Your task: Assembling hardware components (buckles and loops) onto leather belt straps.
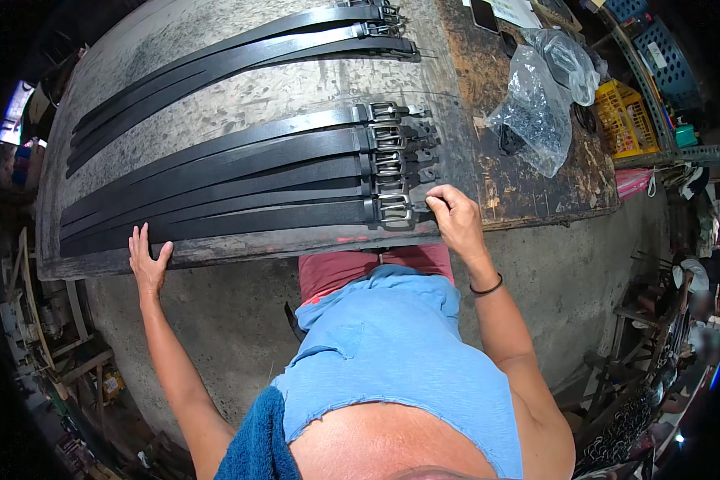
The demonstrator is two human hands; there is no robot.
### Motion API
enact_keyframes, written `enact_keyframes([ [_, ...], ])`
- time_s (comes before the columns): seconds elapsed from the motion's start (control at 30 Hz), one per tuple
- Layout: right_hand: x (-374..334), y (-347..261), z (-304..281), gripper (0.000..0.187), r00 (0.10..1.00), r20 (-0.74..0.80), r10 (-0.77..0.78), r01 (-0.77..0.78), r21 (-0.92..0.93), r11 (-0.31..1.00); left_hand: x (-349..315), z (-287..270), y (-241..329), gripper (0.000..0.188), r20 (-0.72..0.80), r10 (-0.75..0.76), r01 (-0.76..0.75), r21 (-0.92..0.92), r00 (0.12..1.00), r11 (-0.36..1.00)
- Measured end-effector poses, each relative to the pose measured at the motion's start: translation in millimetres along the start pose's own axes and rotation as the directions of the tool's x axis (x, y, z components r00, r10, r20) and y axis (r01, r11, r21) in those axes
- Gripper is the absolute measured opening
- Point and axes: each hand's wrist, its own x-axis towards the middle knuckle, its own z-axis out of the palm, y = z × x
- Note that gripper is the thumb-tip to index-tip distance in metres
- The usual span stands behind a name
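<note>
Head view, looking down on a worn grey desk filling the upper half of the frame. Black leather belts lie flat in two groups: three at top centre, five or so lower, buckles all at the right ends. Nearest belt runs along the desk's front edge. Left hand, lower left, open with fingers spread, pressing flat on that belt's tail end. Right hand, centre right, fingers curled at the buckle end; exact grip hidden. Judgement: laying and straightening the nearest belt in line; next move calls for even tension and square buckle alignment. Clear plastic bags upper right
</note>
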Motion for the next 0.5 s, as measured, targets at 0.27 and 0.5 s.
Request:
enact_keyframes([
  [0.27, -7, -5, 11, 0.034, 0.934, -0.022, -0.356, 0.339, -0.255, 0.906, 4, 11, -11, 0.077, -0.074, 0.033, -0.043, -0.142, 0.997, 0.989],
  [0.5, -1, 7, 28, 0.042, 0.891, 0.147, -0.430, 0.454, -0.329, 0.828, 7, 10, -4, 0.069, -0.061, 0.044, -0.051, -0.124, 0.997, 0.991],
])
